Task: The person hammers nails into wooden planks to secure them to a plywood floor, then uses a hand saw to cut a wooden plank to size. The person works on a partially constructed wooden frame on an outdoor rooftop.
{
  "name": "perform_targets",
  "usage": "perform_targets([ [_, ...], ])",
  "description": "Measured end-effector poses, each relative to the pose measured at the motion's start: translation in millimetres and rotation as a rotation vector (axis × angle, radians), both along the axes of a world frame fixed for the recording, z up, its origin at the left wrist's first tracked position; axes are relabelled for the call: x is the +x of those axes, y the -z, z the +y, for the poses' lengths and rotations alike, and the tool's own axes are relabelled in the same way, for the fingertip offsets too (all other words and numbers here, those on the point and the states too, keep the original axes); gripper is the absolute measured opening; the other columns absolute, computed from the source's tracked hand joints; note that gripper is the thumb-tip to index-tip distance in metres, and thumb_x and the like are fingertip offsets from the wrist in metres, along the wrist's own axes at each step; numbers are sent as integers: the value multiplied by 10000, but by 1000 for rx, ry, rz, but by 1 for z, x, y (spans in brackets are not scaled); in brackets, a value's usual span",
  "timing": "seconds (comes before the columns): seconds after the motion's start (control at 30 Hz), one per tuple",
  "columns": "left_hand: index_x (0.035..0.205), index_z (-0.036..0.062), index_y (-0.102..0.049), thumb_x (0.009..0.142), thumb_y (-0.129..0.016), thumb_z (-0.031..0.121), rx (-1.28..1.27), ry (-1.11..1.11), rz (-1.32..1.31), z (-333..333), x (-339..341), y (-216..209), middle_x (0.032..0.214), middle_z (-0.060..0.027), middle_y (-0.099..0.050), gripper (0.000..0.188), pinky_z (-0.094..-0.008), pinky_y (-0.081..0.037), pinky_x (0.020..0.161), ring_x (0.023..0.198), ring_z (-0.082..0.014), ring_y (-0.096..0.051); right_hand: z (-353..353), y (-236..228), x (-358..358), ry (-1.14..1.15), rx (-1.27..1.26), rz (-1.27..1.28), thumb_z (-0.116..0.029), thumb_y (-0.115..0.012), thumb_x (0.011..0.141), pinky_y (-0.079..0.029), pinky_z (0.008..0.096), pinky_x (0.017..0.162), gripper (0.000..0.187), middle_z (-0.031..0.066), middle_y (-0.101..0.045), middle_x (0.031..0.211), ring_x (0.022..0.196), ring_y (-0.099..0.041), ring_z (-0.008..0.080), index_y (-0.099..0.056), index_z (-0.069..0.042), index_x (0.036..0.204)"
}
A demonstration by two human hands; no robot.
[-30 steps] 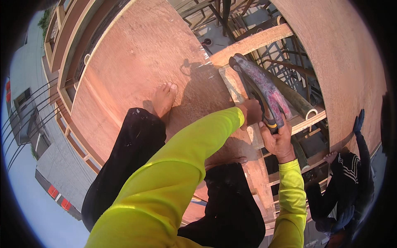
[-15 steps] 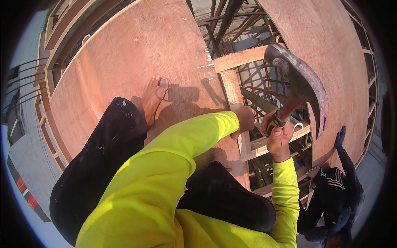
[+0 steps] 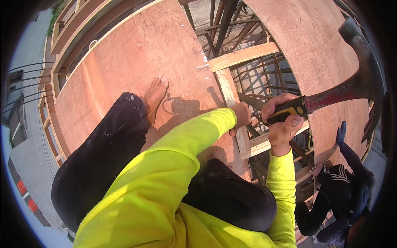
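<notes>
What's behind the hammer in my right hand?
Behind the hammer is a plywood sheet, with open wooden framing beyond the grip. The hammer covers part of the sheet, and your right hand hides some framing; what lies directly behind them can't be seen.

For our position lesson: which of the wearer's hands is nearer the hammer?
Right: the right hand holds the hammer by its handle; the left hand is apart, left of it.

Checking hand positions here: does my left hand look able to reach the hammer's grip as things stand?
Probably yes: only a small open gap shows between the left hand and the right hand, though the latter wraps part of the hammer's grip.
</notes>
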State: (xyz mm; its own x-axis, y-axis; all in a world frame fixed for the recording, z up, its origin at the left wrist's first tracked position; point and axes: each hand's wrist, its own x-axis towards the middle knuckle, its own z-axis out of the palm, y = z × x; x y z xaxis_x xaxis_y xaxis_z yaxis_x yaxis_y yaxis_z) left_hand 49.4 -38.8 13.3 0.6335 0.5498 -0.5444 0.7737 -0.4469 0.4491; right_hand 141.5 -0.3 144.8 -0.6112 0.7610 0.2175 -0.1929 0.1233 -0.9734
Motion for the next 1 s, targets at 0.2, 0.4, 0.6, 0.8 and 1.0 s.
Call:
perform_targets([
  [0.2, 1186, 104, -751, 599, -916, 419, 66, -76, -87, -21, 14, 5, 1234, -130, -713, 686, -408, -477, 1041, 1187, -315, -642, 25, 95, 61, -312, 322, -1032, -414, -626, 1030, -500, 404, 644, 413, 170, -581, 679, 628, -589, 314, -607, -6, 967],
  [0.4, 1053, 123, -800, 610, -908, 484, 0, -17, 4, -2, 1, 7, 1069, -64, -768, 582, -413, -555, 848, 1021, -272, -725, 18, 5, -3, -121, -69, -263, -614, -526, 1032, -433, 276, 531, 557, 37, -545, 722, 584, -510, 109, -546, -58, 1024],
  [0.6, 1108, 111, -780, 606, -916, 478, 72, -39, -65, 5, 1, 10, 1175, -88, -733, 636, -419, -518, 964, 1158, -295, -670, 41, 73, 42, -253, 285, -863, -476, -616, 1023, -497, 416, 605, 489, 215, -644, 706, 643, -643, 373, -590, -6, 889],
  [0.8, 1130, 140, -791, 618, -925, 495, 97, -63, -113, -7, 3, 43, 1192, -54, -741, 637, -432, -535, 973, 1172, -289, -680, 17, 48, 17, -247, -90, -701, -476, -563, 1060, -450, 242, 536, 448, 19, -556, 682, 615, -560, 81, -603, -31, 1051],
  [1.0, 1157, 128, -772, 651, -903, 524, 62, 0, -33, -4, 9, 20, 1216, -44, -736, 656, -431, -523, 969, 1172, -277, -677, 14, 64, 6, -124, 112, -165, -557, -539, 1045, -442, 312, 526, 568, 65, -585, 672, 559, -558, 146, -579, -5, 916],
])
